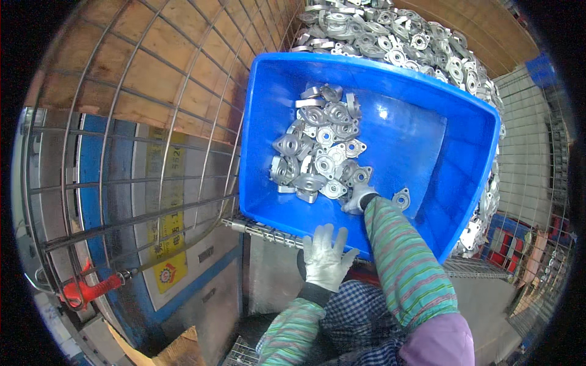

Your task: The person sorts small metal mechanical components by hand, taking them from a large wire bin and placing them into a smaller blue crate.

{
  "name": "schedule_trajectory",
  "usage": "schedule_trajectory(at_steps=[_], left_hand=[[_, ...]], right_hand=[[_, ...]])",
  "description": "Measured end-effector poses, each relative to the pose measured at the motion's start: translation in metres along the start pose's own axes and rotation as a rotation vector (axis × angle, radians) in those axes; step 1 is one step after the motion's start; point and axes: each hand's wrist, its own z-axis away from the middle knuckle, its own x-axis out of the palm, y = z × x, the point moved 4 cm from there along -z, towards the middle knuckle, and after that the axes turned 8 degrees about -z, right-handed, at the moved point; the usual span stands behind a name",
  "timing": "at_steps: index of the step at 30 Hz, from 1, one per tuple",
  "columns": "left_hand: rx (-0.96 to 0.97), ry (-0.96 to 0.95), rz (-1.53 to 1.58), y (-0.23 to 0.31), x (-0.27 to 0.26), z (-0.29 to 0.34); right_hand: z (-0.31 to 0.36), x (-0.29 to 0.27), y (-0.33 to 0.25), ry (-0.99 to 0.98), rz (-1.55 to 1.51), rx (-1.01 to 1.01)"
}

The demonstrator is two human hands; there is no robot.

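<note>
A blue plastic bin (464,177) stands in front of me with a heap of grey metal castings (325,135) in its left half. These are flat, two-eared parts with a round hole in the middle. My right hand (354,200), in a pale glove, reaches down into the bin, its fingers curled against a casting (361,176) at the near right side of the heap; the fingertips are partly hidden. One casting (401,199) lies apart, right of my forearm. At the bin's near rim, my left hand (326,256), gloved too, has its fingers spread and holds nothing.
Behind and right of the bin rises a large pile of similar castings (397,36) within a wire cage (177,110) lined with brown board (152,61). The cage's near wire edge (268,232) runs below the bin. At lower left hangs a red-handled air gun (91,291).
</note>
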Motion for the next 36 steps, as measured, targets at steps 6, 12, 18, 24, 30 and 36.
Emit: schedule_trajectory(at_steps=[6,12,18,24,30,36], left_hand=[[0.006,0.043,0.022,0.002,-0.005,0.000],[0.004,0.091,0.027,0.002,-0.008,0.005],[-0.052,0.122,0.240,0.006,-0.020,0.011],[-0.366,0.096,0.807,0.014,-0.019,0.011],[-0.479,0.070,1.289,0.030,-0.035,0.021],[-0.446,0.166,1.379,0.030,-0.047,0.059]], right_hand=[[0.009,-0.001,-0.004,-0.038,-0.038,-0.193],[0.029,0.003,-0.010,-0.447,-0.301,-0.462],[0.068,-0.011,0.020,-0.552,-0.857,-0.467],[0.137,-0.016,0.025,-0.486,-1.318,-0.469],[0.215,0.012,-0.007,-0.066,-1.372,-0.710],[0.249,0.028,-0.018,-0.181,-1.907,-0.621]])
